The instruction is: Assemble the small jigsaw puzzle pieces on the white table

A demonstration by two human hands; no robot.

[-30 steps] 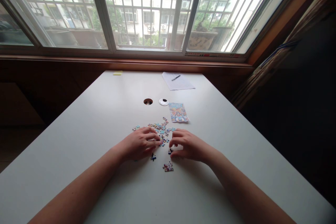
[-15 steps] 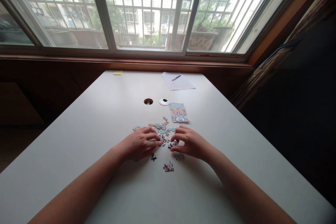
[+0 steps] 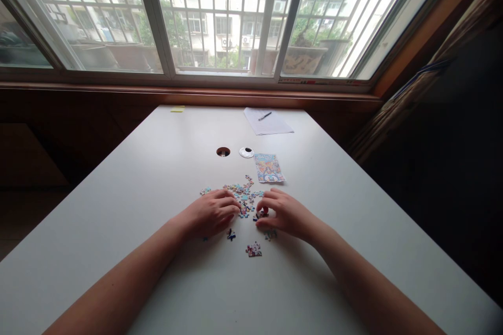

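Note:
Small colourful jigsaw pieces point(image 3: 239, 188) lie in a loose pile in the middle of the white table. My left hand point(image 3: 216, 210) rests at the pile's left side, fingers bent and close together, their tips against pieces; what they pinch, if anything, is hidden. Across from it, my right hand point(image 3: 285, 212) curls its thumb and fingers around a small dark cluster of jigsaw pieces point(image 3: 260, 215). Nearer me lie a joined pinkish section point(image 3: 253, 249), a dark blue piece point(image 3: 231, 234) and a pale section point(image 3: 270, 234) below the right hand.
A printed picture sheet point(image 3: 269, 168) lies beyond my right hand. Behind it are a round cable hole point(image 3: 223, 152), its white cover point(image 3: 246, 152), and white paper point(image 3: 271, 124) with a pen point(image 3: 264, 115). A yellow slip point(image 3: 177, 109) sits near the far edge, below the window.
The left thumb and fingers have drawn closer together at the pile. The right fingers have shifted slightly around the dark cluster. The loose sections near me stay where they were.

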